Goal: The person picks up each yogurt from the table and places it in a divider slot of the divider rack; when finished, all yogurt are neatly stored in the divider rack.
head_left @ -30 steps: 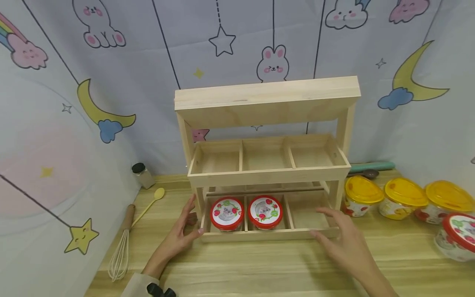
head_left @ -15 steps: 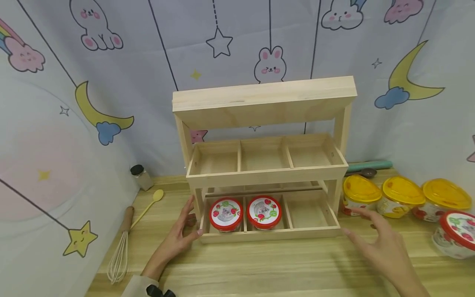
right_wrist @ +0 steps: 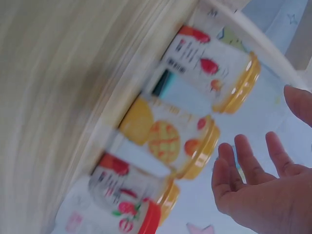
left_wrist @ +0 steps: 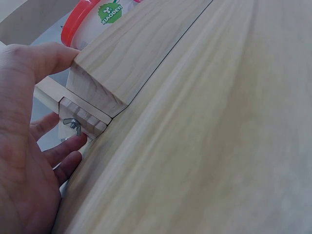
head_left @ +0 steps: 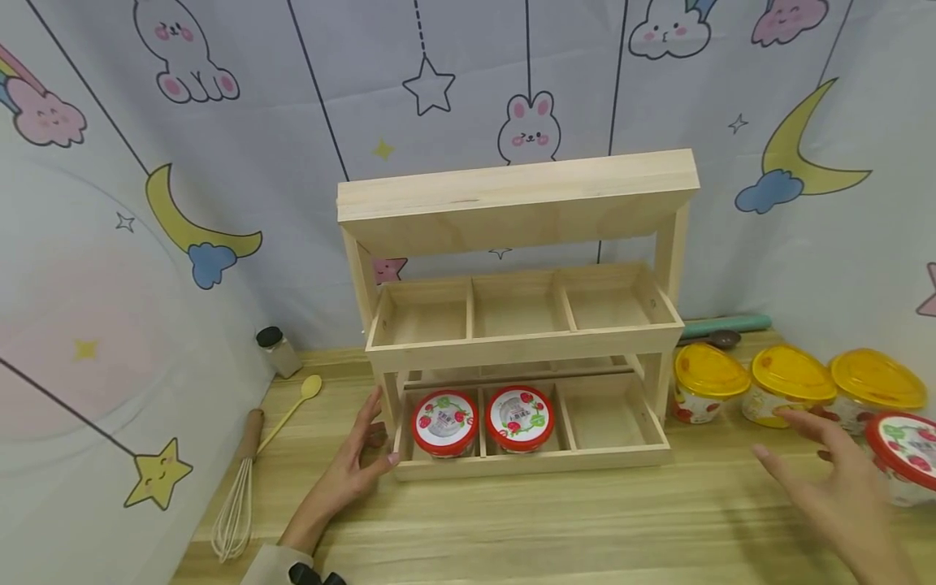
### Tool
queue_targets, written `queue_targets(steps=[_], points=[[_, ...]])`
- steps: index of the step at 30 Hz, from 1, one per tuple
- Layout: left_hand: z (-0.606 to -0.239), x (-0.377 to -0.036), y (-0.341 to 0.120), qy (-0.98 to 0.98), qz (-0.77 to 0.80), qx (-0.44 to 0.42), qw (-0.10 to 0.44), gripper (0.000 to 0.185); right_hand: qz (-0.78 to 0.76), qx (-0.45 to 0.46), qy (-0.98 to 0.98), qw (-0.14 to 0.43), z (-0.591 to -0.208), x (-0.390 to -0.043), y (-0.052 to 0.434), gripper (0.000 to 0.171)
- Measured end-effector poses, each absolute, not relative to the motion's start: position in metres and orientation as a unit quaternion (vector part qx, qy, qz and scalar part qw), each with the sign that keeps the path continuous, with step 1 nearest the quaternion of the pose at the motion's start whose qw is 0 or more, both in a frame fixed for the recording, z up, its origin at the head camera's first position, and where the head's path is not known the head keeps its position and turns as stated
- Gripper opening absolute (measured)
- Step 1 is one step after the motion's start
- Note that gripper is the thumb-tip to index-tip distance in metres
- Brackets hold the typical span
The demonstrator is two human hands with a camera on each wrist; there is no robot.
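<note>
A three-tier wooden rack [head_left: 515,203] stands on the wooden table [head_left: 556,528]. Its lowest tray holds two red-lidded cups [head_left: 444,422] [head_left: 520,418] in the left and middle compartments; the right compartment is bare. My left hand [head_left: 380,431] rests against the tray's front left corner, thumb on the corner [left_wrist: 97,73], fingers straight along the side. My right hand [head_left: 786,439] hovers open, fingers spread, right of the rack and close to another red-lidded cup [head_left: 903,459]. Three yellow-lidded cups [head_left: 790,386] stand behind it. The right wrist view is blurred and shows the open hand [right_wrist: 258,161] facing these cups [right_wrist: 170,141].
A whisk [head_left: 237,496], a yellow spoon [head_left: 292,406] and a small black-capped jar [head_left: 276,349] lie left of the rack. A teal-handled spoon [head_left: 720,329] lies behind the yellow-lidded cups. A printed cloth backdrop closes off the back and left.
My right hand has moved from the tray's front right corner to the right, toward the cups. The left hand has stayed at the left corner.
</note>
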State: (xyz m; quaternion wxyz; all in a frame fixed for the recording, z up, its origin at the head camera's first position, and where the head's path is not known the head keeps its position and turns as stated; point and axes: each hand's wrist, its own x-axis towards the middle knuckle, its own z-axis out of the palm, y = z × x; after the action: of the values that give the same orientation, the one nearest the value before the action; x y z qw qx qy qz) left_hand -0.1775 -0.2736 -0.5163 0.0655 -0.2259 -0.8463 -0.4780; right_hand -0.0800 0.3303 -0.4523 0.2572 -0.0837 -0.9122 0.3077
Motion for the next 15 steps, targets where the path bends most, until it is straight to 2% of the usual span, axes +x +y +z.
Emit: queue_targets(steps=[8, 15], points=[[-0.518, -0.178, -0.273, -0.847, -0.478, -0.224, 0.063, 0.102, 0.325, -0.176, -0.894, 0.254, -0.452, -0.074, 0.362, 0.066], [-0.521, -0.179, -0.274, -0.845, -0.478, -0.229, 0.069, 0.102, 0.392, -0.234, -0.808, 0.373, -0.462, -0.079, 0.383, 0.06]])
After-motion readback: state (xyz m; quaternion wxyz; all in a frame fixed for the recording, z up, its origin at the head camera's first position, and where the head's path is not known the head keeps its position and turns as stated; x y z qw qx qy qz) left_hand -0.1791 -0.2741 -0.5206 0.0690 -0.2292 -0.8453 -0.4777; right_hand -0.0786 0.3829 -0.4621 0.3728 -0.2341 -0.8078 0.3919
